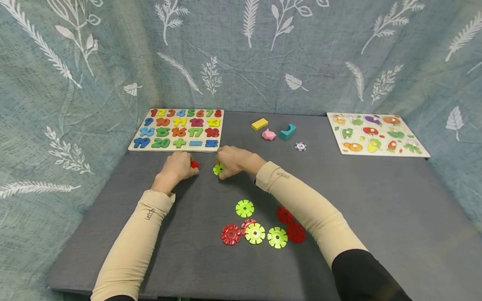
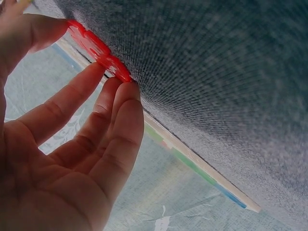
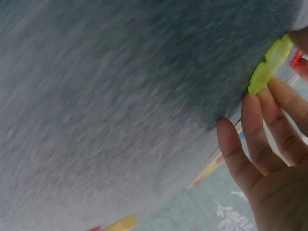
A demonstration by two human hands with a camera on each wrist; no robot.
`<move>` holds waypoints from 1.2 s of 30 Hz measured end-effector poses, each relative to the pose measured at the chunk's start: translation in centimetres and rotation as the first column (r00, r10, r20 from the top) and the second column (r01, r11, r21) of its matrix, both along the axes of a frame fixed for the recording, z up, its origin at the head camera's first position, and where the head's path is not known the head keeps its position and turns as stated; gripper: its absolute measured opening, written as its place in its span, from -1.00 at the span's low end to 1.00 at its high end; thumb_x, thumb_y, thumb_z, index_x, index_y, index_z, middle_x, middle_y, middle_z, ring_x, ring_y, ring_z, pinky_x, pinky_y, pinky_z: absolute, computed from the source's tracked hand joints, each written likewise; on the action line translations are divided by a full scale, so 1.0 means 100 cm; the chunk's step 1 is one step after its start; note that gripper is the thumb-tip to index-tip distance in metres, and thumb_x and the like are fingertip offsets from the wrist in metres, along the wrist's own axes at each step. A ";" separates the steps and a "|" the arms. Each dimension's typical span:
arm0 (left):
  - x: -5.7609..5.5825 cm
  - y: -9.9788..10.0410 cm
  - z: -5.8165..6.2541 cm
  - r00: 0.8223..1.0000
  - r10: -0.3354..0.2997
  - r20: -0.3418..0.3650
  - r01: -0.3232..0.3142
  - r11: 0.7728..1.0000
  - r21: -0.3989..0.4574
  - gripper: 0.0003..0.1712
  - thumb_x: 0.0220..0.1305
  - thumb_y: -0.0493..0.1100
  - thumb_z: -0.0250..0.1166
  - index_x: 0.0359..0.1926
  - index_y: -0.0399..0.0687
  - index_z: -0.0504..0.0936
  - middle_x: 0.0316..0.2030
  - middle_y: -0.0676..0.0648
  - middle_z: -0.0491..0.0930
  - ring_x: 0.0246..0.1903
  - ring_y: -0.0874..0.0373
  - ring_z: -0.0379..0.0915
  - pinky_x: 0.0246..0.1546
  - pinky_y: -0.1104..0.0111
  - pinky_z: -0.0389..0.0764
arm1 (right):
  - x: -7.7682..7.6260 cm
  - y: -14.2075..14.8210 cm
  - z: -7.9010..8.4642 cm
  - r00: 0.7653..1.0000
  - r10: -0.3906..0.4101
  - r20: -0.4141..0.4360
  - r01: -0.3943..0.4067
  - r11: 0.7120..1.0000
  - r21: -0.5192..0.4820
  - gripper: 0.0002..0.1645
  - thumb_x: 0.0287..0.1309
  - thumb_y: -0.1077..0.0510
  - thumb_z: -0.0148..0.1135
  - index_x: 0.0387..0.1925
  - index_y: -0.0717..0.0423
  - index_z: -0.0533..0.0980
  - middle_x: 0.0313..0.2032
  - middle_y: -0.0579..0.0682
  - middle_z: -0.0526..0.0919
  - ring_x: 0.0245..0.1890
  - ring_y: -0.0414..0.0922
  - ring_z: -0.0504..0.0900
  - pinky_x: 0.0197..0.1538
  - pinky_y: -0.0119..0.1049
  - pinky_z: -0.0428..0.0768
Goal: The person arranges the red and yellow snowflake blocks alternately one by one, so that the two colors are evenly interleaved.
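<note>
My left hand (image 1: 176, 166) pinches a red notched disc (image 2: 98, 50) between thumb and fingertips, close over the grey tabletop, in front of the number board. In the head view only a bit of that disc shows past the fingers. A short way to its right, my right hand (image 1: 234, 161) pinches a lime green notched disc (image 3: 270, 65) by its edge. Nearer the front of the table lie more such discs: a green disc (image 1: 244, 208) alone, and a group with a dark red disc (image 1: 231, 234), green discs and bright red discs (image 1: 296, 233). The right forearm partly covers one red disc.
Behind the hands lies a number puzzle board (image 1: 177, 129). At the back middle are a yellow block (image 1: 260, 124), a pink pig (image 1: 268, 134), a teal arch block (image 1: 288, 132) and a poker chip (image 1: 301, 146). A vegetable puzzle board (image 1: 376, 134) lies at back right, before a leaf-print curtain (image 1: 241, 75).
</note>
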State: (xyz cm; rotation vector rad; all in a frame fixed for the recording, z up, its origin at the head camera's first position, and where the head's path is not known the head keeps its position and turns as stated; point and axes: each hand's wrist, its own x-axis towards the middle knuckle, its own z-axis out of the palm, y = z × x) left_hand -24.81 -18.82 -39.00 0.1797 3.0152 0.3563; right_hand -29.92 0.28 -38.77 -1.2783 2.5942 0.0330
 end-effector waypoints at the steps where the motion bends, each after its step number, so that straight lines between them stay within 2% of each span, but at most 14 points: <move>1: 0.000 0.000 0.000 1.000 -0.001 0.000 0.001 1.000 -0.003 -0.64 0.15 -0.10 0.34 -0.24 -0.38 0.61 -0.35 -0.26 0.52 -0.47 0.00 0.40 -0.47 0.29 0.37 | 0.000 -0.002 0.000 1.000 -0.003 0.004 0.003 1.000 -0.010 -0.44 0.11 -0.08 0.30 0.08 0.14 0.57 0.01 0.05 0.60 -0.05 -0.10 0.55 0.02 -0.25 0.54; 9: -0.001 0.000 0.002 1.000 -0.018 0.014 0.019 1.000 -0.013 -0.59 0.14 -0.09 0.35 -0.16 -0.40 0.61 -0.32 -0.26 0.54 -0.42 -0.01 0.42 -0.40 0.25 0.43 | 0.000 -0.015 -0.003 0.999 -0.037 0.017 0.038 0.996 -0.080 -0.53 0.21 0.03 0.26 0.10 0.15 0.55 0.03 0.04 0.62 -0.04 -0.13 0.57 0.08 -0.28 0.53; 15: 0.000 0.000 0.006 0.998 -0.051 0.038 0.052 0.998 -0.027 -0.59 0.13 -0.12 0.37 -0.12 -0.38 0.61 -0.30 -0.25 0.56 -0.39 -0.02 0.41 -0.33 0.20 0.45 | 0.002 -0.022 -0.002 0.996 -0.088 0.012 0.088 0.995 -0.056 -0.51 0.25 0.01 0.24 0.18 0.06 0.49 0.06 -0.01 0.61 -0.03 -0.17 0.58 0.12 -0.29 0.53; 21: 0.001 0.002 0.011 0.992 -0.100 0.071 0.103 0.994 -0.045 -0.59 0.16 -0.12 0.38 -0.03 -0.30 0.63 -0.24 -0.23 0.62 -0.34 -0.01 0.43 -0.21 0.12 0.49 | 0.003 -0.022 -0.001 0.995 -0.094 0.019 0.095 0.994 -0.061 -0.49 0.24 -0.02 0.25 0.19 0.04 0.48 0.07 -0.03 0.61 0.00 -0.16 0.59 0.15 -0.28 0.53; 28: 0.000 0.002 0.013 0.989 -0.106 0.104 0.111 0.993 -0.036 -0.56 0.17 -0.11 0.37 0.03 -0.25 0.62 -0.16 -0.23 0.63 -0.28 -0.02 0.43 -0.10 0.05 0.49 | 0.004 -0.022 -0.001 0.996 -0.082 0.037 0.084 0.993 -0.080 -0.43 0.21 -0.06 0.27 0.21 0.03 0.47 0.14 -0.05 0.60 0.08 -0.17 0.57 0.21 -0.27 0.50; 36: 0.000 0.001 0.011 0.988 -0.102 0.114 0.106 0.994 -0.025 -0.54 0.16 -0.11 0.37 0.05 -0.24 0.61 -0.14 -0.24 0.63 -0.26 -0.05 0.44 -0.10 0.04 0.49 | 0.005 -0.022 -0.005 0.996 -0.091 0.009 0.092 0.991 -0.097 -0.45 0.21 -0.10 0.27 0.18 0.01 0.50 0.09 -0.08 0.62 0.00 -0.19 0.58 0.16 -0.28 0.52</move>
